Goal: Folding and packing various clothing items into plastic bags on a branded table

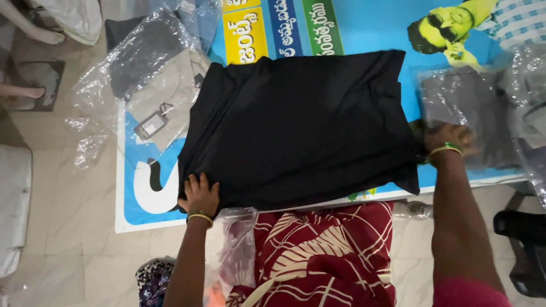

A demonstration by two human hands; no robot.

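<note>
A black folded garment [301, 128] lies flat on a blue printed banner [136, 193] spread on the floor. My left hand [199, 194] presses on the garment's near left corner, fingers apart. My right hand [446, 139] is at the garment's right edge, touching a clear plastic bag [466, 108] with a grey garment inside; its grip is blurred. Both wrists wear bangles.
A clear bag with a beige and a dark garment and a tag [151, 125] lies at the left of the banner. More plastic bags [529, 85] lie at the right. Another person's bare feet [34, 34] are at the top left. Tiled floor [74, 216] surrounds the banner.
</note>
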